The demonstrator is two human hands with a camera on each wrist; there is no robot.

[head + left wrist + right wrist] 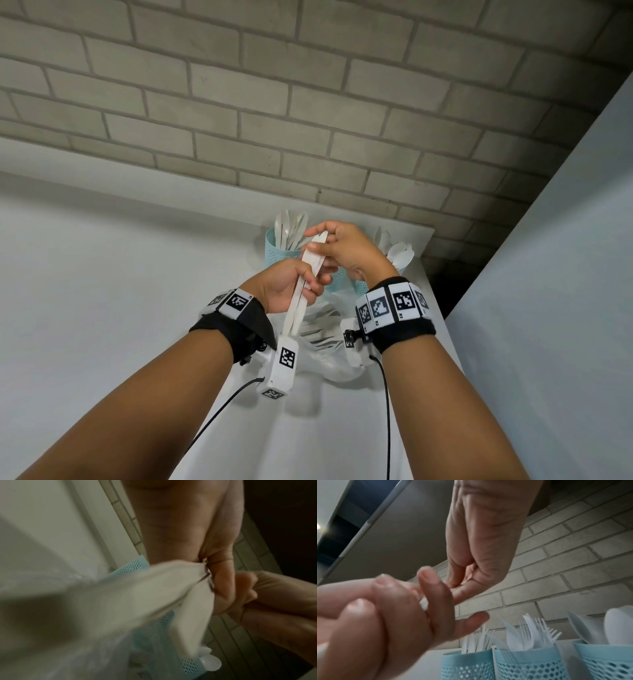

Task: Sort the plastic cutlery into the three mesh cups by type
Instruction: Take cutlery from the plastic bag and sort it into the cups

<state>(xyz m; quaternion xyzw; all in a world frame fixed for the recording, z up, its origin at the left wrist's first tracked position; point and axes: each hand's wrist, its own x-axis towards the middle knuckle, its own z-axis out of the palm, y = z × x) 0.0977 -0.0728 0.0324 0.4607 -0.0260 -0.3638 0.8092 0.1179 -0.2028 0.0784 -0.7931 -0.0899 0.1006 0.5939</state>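
Note:
My left hand (pixel 310 286) grips a small bundle of long white plastic cutlery (pixel 310 265) round its middle, above the counter. My right hand (pixel 323 240) pinches the bundle's upper end. The pieces look like knives, though I cannot tell for sure. Three light-blue mesh cups stand by the brick wall: the left cup (pixel 467 665) with knives, the middle cup (pixel 527 662) mostly with forks, the right cup (pixel 604 661) with spoons. From the head view the hands hide the middle cup. The left wrist view shows the bundle (pixel 154 595) only as a blur.
A heap of loose white forks (pixel 322 335) lies on clear plastic on the white counter (pixel 137 257), just below my hands. The counter ends at a right edge (pixel 442 308) beside a tall white panel (pixel 548 274). The brick wall (pixel 308 102) closes the back.

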